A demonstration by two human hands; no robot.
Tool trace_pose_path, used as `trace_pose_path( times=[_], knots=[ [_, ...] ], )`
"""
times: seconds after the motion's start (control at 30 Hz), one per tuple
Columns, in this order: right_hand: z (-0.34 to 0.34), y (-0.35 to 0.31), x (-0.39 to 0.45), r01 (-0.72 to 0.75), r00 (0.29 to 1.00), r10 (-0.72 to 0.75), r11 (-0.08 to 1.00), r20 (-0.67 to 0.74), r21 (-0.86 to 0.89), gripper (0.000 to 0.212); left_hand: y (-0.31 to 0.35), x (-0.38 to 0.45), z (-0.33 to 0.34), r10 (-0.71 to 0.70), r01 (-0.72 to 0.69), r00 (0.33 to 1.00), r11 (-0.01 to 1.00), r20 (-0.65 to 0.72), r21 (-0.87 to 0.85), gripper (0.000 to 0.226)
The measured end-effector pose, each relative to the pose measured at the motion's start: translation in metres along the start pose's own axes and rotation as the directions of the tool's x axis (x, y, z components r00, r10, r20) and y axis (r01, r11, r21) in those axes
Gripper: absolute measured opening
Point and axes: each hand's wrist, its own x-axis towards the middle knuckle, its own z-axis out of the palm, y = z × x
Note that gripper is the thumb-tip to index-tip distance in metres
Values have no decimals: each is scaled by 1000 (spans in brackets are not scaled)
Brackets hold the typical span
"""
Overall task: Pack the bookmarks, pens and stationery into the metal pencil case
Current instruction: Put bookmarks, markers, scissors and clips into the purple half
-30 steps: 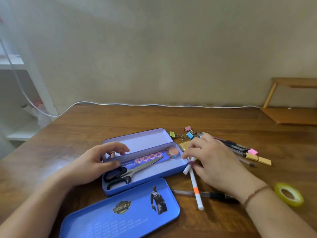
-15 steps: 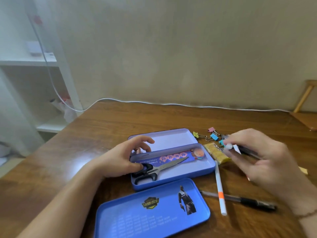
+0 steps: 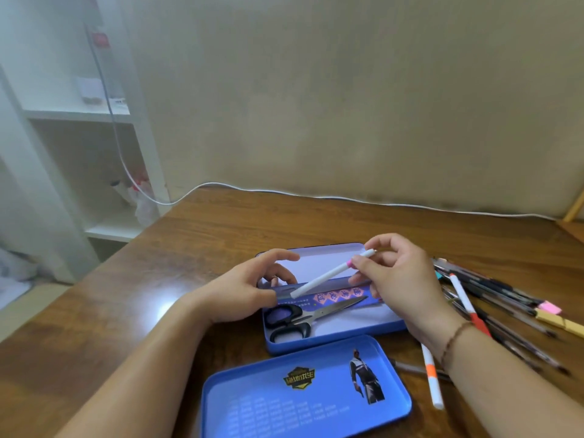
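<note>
The right grip [image 3: 399,279] is pinching a white pen [image 3: 328,275] above the pencil case [image 3: 331,335]; the left grip [image 3: 249,292], fingers spread, is resting on the case's edge.

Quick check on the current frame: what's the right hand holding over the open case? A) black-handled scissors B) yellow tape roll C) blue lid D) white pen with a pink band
D: the right hand pinches a white pen with a pink band slanted above the pencil case, while the scissors lie inside it and the lid rests on the table.
</note>
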Motion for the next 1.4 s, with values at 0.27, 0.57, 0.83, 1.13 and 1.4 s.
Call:
trace_pose_path(
  times=[0.27, 0.57, 0.83, 1.13, 1.4],
  knots=[
    [12, -4, -3, 245, 969, -139, 573, 202, -782, 27, 1, 3, 5, 33, -28, 996, 998, -86, 54, 39],
    [-65, -23, -9, 519, 854, -298, 466, 425, -717, 16, 1, 4, 7, 106, -88, 988, 984, -116, 152, 29],
    [-113, 0, -41, 754, 656, -103, 50, 748, -655, 44, 0, 8, 9, 103, -78, 983, 984, -154, 157, 21],
    [-100, -2, -40, 827, 543, -463, 152, 700, -541, 16, -2, 9, 10, 104, -84, 982, 988, -160, 126, 17],
    [-32, 1, 13, 782, 595, -443, 127, 671, -610, 13, -2, 9, 9, 97, -76, 982, 988, -163, 131, 20]
  ],
)
